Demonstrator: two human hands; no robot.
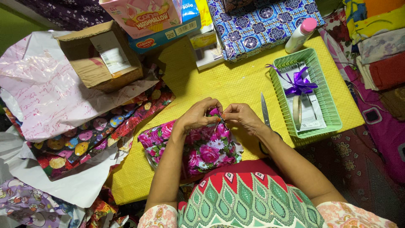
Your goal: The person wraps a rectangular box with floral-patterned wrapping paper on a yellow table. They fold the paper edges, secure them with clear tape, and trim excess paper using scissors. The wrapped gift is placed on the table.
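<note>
Both hands work at the top edge of a floral-wrapped parcel (202,147), pink and magenta roses on paper, lying on the yellow surface (211,84) right in front of the person. Left hand (197,116) rests on the parcel's upper left, fingers curled down and pinched closed on the paper fold. Right hand (242,118) meets it from the right, thumb and forefinger pinched on the same fold, fingertips of the two hands nearly touching. Whether tape sits under the fingers cannot be told.

Scissors (265,112) lie just right of the right hand, blades pointing away from the person, handles hidden under the right forearm. Green plastic basket (333,114) further right holds a purple ribbon bow (300,84), a tape roll (297,110) and a printed paper sheet. White bottle with pink cap (300,36) lies beyond the basket's far end. Blue patterned wrapped box (261,23) at the far edge of the surface, pink carton (141,17) left of it. Open cardboard box (101,57) at upper left, on crumpled white-pink paper (46,93). Balloon-print wrapping sheet (84,139) spread left of the parcel, partly under the white paper. Folded fabrics stacked at the top right.
</note>
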